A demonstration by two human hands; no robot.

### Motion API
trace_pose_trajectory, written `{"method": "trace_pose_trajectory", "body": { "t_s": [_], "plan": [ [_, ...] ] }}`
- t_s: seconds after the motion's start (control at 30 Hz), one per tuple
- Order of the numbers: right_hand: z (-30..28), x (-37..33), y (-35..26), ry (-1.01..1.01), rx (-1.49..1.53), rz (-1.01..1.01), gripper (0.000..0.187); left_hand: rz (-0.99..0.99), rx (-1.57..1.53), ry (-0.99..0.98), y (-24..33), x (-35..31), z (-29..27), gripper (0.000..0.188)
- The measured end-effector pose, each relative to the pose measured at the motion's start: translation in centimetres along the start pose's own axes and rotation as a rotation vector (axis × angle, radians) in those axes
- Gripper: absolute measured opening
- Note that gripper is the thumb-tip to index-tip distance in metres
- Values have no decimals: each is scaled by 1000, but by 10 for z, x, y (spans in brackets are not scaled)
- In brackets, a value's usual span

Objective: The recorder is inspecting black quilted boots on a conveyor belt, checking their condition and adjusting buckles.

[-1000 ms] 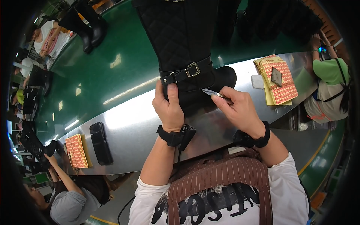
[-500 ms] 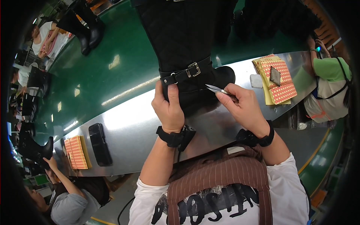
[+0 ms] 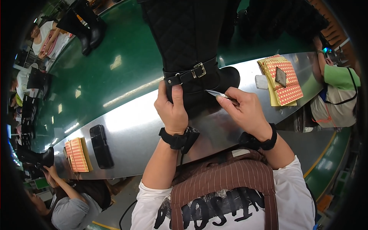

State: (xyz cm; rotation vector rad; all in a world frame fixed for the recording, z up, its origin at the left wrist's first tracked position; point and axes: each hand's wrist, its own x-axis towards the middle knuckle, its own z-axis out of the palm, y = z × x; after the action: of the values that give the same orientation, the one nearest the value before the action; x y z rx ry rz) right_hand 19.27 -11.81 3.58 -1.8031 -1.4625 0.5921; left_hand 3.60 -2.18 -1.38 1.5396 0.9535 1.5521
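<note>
A tall black boot (image 3: 188,42) with a quilted shaft stands upright in front of me, toe to the right. Around its ankle runs a black strap with a silver buckle (image 3: 199,70). My left hand (image 3: 173,109) grips the boot at the heel side, thumb just under the strap's studded end. In my right hand (image 3: 245,111) is a small pair of pointed silver thread snips (image 3: 220,94), held between thumb and fingers. Their tips lie close to the boot's lower edge, below the buckle; whether they touch it I cannot tell.
Label sheets (image 3: 285,84) with a small dark block lie at right, beside a pale block (image 3: 262,82). More label sheets (image 3: 77,155) and a black phone (image 3: 101,147) are at left. Boots stand on the green belt (image 3: 126,46) beyond the metal table edge. Co-workers sit both sides.
My right hand and the snips have shifted slightly left along the boot's lower edge. At left, a co-worker's boot and arm have moved; the right co-worker's arm has shifted too.
</note>
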Motion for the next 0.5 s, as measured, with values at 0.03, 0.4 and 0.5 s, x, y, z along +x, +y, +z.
{"method": "trace_pose_trajectory", "body": {
  "t_s": [0.03, 0.4, 0.5],
  "plan": [
    [0, 0, -1, 1, -8, -4, 33, 0, 1, 0, 0, -1, -1, 32],
    [-45, -12, -3, 170, -254, 64, 28, -102, 35, 20, -8, 2, -3, 33],
    [-109, -6, 20, 520, -560, 150, 26, -122, 20, 25, -13, 5, -3, 36]
  ]
}}
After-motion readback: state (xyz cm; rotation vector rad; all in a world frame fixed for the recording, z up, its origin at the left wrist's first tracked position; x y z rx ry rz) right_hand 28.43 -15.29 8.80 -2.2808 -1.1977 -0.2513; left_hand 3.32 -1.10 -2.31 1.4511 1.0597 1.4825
